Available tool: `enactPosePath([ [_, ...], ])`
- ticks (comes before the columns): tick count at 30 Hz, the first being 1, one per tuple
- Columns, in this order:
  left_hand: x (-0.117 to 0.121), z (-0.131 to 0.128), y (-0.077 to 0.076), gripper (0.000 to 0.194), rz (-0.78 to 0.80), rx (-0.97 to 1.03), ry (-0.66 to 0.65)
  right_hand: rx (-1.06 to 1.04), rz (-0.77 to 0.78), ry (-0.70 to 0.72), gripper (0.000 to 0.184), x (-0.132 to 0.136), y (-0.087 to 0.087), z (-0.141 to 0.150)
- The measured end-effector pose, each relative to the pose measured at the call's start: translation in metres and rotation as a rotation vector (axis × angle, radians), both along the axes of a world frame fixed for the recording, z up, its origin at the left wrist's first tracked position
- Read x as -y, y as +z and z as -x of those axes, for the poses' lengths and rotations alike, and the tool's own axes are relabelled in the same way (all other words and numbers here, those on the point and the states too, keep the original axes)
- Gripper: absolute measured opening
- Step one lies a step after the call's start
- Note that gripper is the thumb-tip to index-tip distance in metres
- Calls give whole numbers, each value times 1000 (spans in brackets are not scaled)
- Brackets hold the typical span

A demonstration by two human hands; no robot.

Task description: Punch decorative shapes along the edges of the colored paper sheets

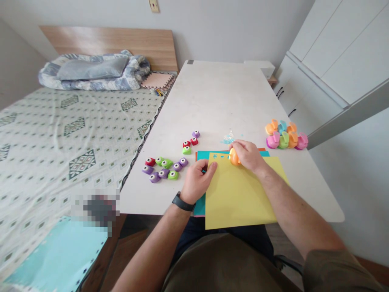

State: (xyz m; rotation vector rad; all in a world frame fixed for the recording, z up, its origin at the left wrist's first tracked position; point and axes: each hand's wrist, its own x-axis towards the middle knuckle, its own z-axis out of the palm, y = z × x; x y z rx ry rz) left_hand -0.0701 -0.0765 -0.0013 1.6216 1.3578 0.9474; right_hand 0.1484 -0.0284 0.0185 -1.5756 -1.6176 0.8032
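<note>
A sheet of yellow paper (243,194) lies in front of me, its near edge hanging past the table edge. Along its top edge are a few small punched shapes, one like a snowflake. My left hand (200,178) pinches the paper's left edge between thumb and fingers. An orange craft punch (234,157) sits on the top edge of the sheet, and my right hand (247,154) is closed around it. Teal paper (199,206) shows beneath the yellow sheet, with a bit of orange at the back. Small paper cut-outs (229,137) lie just beyond the punch.
Several small punches (164,173) in purple, green and red stand on the left of the white table (219,93). Larger coloured punches (285,138) are grouped at the right. A bed (100,121) adjoins on the left, with a light blue punched sheet (60,255) near it.
</note>
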Motion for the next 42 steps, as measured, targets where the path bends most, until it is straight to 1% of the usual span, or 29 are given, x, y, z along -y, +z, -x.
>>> enactPosePath([
  [16,0,0,0,39,2,3,-6,68,0,-33,48,-2,-3,5],
  [27,0,-1,1,39,-7,-4,3,83,-1,-77,54,-4,-4,8],
  [37,1,-1,2,38,-12,-8,-7,119,-3,-76,53,-5,-1,11],
  [42,1,-1,1,38,-24,-17,-10,146,-27,-103,49,-7,-3,12],
])
